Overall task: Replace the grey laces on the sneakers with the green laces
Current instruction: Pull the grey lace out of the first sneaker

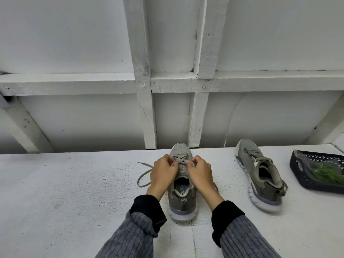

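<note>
sneaker (182, 185) lengthwise, toe pointing away

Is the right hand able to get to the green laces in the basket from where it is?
Probably yes. The right hand is busy pinching the grey lace on the middle sneaker. The other sneaker lies between it and the basket, but it is low, so reaching over to the green laces looks open.

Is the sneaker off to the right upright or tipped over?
Tipped. The right-hand sneaker lies on its side on the white surface, its sole edge facing the middle sneaker, grey laces still threaded.
</note>
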`<state>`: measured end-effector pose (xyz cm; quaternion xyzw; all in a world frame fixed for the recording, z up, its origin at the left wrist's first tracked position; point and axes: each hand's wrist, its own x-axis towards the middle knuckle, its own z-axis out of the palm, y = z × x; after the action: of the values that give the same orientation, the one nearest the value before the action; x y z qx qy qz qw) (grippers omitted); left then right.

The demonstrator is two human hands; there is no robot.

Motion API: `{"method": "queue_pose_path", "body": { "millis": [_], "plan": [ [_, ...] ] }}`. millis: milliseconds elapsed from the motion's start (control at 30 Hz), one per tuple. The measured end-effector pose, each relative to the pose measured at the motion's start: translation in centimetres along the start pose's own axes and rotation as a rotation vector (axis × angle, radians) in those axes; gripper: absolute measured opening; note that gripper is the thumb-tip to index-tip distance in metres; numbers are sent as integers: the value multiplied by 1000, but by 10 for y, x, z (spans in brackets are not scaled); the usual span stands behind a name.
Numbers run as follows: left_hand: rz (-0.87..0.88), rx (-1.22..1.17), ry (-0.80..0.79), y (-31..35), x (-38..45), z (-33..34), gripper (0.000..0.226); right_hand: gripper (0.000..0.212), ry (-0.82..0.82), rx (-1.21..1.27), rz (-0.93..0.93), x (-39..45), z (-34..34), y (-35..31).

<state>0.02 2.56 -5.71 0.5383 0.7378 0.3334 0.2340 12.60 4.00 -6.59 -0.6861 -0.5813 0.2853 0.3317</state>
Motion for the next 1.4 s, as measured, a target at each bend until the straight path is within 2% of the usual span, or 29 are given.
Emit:
{"method": "queue_pose_path", "body": {
  "millis": [233,467,633,700,800,900,967,1067,1200,1300,1400],
  "plan": [
    [-36,41,123,3,-3,10,18,21,53,-142,66,3,0,-7],
    [-178,-300,153,-16,-2,8,18,24,106,-37,198,4,-1,4],
    [-259,-414,167,-18,-4,10,18,23,131,26,281,4,0,3],
    [-279,-475,142,-20,-1,9,17,22,120,3,227,2,0,2],
    [-298,-546,72,-24,2,7,13,24,38,-48,38,0,-4,3],
    [-332,-664,23,-27,1,5,8,35,-44,-113,-78,0,-11,0],
    [-369,-756,0,-26,-1,4,5,41,-3,-161,-140,0,-14,-5],
    [-442,-902,-23,-25,-4,2,6,27,100,-165,-327,2,-13,-16],
    [-529,-1027,-58,-27,-2,2,8,17,-132,-381,-542,10,0,-26],
    [-535,-1067,-96,-30,-2,3,19,16,-157,-520,-577,11,8,-23],
    [-525,-1088,-102,-33,-2,5,20,15,-159,-535,-598,14,14,-16]
  ]
}}
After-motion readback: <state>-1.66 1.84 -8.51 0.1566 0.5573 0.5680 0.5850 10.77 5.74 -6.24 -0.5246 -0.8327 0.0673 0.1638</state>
